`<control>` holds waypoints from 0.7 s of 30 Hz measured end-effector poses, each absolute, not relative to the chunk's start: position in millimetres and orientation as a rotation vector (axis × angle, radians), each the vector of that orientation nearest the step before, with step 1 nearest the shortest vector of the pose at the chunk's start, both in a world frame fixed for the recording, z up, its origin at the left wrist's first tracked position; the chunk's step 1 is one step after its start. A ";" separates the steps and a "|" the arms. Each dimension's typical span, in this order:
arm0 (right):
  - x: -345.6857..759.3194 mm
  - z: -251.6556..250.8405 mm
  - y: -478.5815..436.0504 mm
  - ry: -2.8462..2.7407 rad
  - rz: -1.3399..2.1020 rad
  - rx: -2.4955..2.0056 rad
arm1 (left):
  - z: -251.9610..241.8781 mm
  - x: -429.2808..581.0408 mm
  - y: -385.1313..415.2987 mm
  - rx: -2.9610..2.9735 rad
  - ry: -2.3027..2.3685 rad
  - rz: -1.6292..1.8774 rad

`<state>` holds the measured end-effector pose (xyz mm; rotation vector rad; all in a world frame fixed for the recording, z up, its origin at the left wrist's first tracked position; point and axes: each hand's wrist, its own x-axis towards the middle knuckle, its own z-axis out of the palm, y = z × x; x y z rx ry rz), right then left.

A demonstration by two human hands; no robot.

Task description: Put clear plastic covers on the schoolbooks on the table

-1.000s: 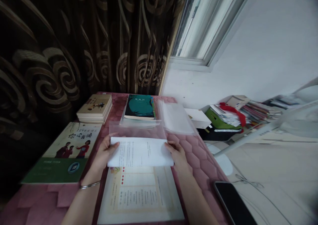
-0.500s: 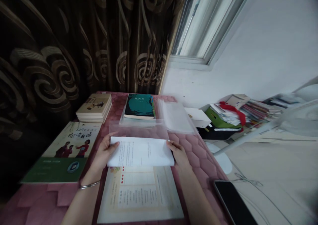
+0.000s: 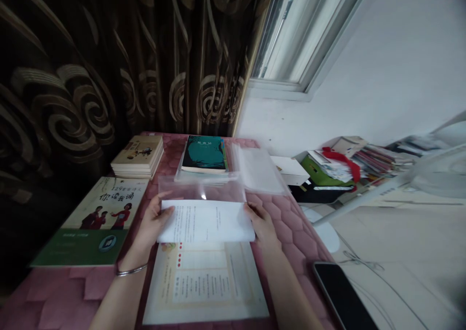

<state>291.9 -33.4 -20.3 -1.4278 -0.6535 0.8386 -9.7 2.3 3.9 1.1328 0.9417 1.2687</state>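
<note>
An open book (image 3: 207,281) lies in front of me, its lower page flat and printed with text, a yellow border and red dots. Its upper white leaf (image 3: 207,223) is raised and curved. Beyond that leaf's far edge sticks out a clear plastic book cover (image 3: 204,188). My left hand (image 3: 156,218) pinches the left edge of the leaf and cover, thumb on top. At the right edge my right hand (image 3: 260,221) grips them the same way. The fingers beneath are mostly hidden.
To the left lie a green-and-white book (image 3: 94,223) and a stack of small books (image 3: 138,157). Farther back are a teal book (image 3: 204,154) and clear plastic covers (image 3: 260,170). A phone (image 3: 342,296) rests at the right table edge, near a lamp arm (image 3: 360,204).
Both hands keep their hold with almost no movement. The clear cover beyond the leaf stands slightly higher and now catches a bright glint.
</note>
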 end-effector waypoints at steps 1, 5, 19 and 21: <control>292.6 -21.6 -32.3 -0.640 0.795 -1.441 | 2.1 -10.2 2.8 1.140 0.933 1.273; 293.9 -25.7 -29.9 -0.635 0.734 -1.447 | 0.1 -11.1 3.5 1.168 0.934 1.281; 295.2 -22.7 -33.4 -0.734 0.795 -1.450 | 11.0 -12.6 -1.4 1.100 0.927 1.262; 295.9 -25.2 -32.4 -0.773 0.763 -1.471 | 9.7 -13.1 -0.9 1.096 0.925 1.252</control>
